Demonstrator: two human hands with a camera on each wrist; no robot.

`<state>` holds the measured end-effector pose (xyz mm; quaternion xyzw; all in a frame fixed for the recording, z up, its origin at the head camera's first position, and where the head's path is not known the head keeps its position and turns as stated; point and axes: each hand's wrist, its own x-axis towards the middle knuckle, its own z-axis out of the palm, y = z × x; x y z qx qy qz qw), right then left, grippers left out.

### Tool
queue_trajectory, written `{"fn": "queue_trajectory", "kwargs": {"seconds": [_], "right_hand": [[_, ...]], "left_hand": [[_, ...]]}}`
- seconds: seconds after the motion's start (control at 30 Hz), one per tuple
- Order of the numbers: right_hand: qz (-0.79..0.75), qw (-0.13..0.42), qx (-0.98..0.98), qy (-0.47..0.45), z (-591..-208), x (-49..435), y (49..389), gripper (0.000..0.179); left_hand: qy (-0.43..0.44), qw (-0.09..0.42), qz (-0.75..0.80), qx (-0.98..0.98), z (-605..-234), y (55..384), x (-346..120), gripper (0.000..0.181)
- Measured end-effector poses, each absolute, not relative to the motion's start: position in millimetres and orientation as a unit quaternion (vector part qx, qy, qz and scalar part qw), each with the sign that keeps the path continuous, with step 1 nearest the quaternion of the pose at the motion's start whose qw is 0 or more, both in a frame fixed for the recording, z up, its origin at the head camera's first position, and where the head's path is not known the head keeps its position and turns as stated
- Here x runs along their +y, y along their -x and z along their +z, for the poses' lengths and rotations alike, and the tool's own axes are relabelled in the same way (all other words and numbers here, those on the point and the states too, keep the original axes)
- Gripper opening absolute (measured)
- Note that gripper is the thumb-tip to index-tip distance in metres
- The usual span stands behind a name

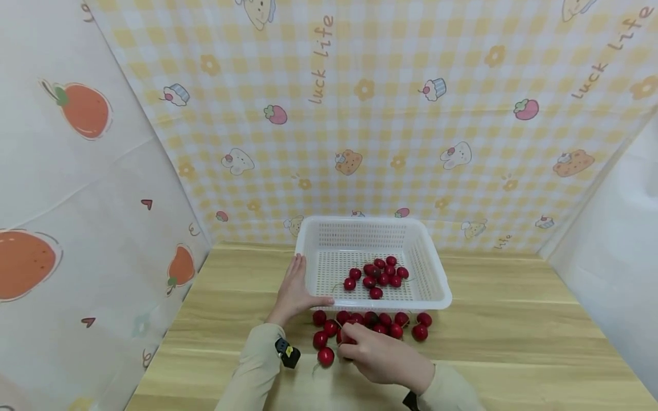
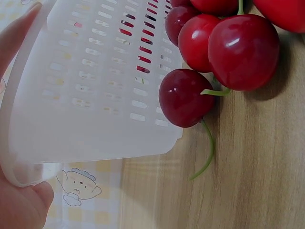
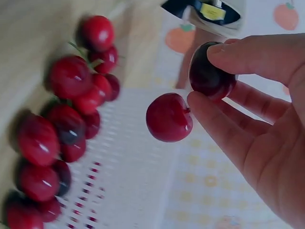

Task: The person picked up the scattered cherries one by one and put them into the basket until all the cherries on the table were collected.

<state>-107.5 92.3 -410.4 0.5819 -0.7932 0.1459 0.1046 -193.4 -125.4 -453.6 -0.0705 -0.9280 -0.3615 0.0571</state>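
Observation:
A white plastic basket (image 1: 439, 279) with slotted walls holds several red cherries (image 1: 376, 293) on its floor. My left hand (image 1: 295, 294) grips the basket's near left corner, thumb along the front rim and fingers at the left side. In front of the basket, more cherries (image 1: 320, 340) with green stems lie on the table. Over them, my right hand (image 1: 382, 355) pinches a dark cherry (image 3: 205, 71) between thumb and fingertips. Close by those fingertips is a second, brighter cherry (image 3: 167, 118); whether it is held too, I cannot tell.
Light wood-grain table (image 1: 504, 319) extends on both sides of the basket. Behind it hangs a yellow checked cloth (image 1: 380, 131) with cartoon prints. A white cloth (image 1: 118, 188) with fruit prints hangs at the left. Each wrist wears a small black device (image 1: 288, 353).

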Motion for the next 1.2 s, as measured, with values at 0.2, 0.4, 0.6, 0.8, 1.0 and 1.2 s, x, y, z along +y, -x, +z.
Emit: {"fn": "queue_trajectory", "kwargs": {"seconds": [0.2, 0.4, 0.6, 0.8, 1.0, 1.2], "right_hand": [[0.168, 0.057, -0.797, -0.578, -432, 92, 112, 0.018], [0.165, 0.013, -0.814, -0.557, -448, 94, 118, 0.023], [0.163, -0.001, -0.825, -0.541, -450, 96, 120, 0.026], [0.146, 0.021, -0.829, -0.540, -435, 98, 122, 0.024], [0.163, 0.053, -0.812, -0.557, -397, 101, 142, 0.022], [0.178, 0.057, -0.827, -0.531, -348, 106, 202, 0.024]], "left_hand": [[0.072, 0.053, -0.363, -0.928, -451, 193, -126, 0.128], [0.074, 0.054, -0.361, -0.928, -450, 193, -126, 0.128], [0.073, 0.056, -0.364, -0.927, -451, 193, -126, 0.128], [0.071, 0.058, -0.363, -0.927, -452, 194, -126, 0.128], [0.071, 0.057, -0.361, -0.928, -453, 194, -126, 0.129], [0.075, 0.061, -0.367, -0.925, -452, 193, -126, 0.128]]}}
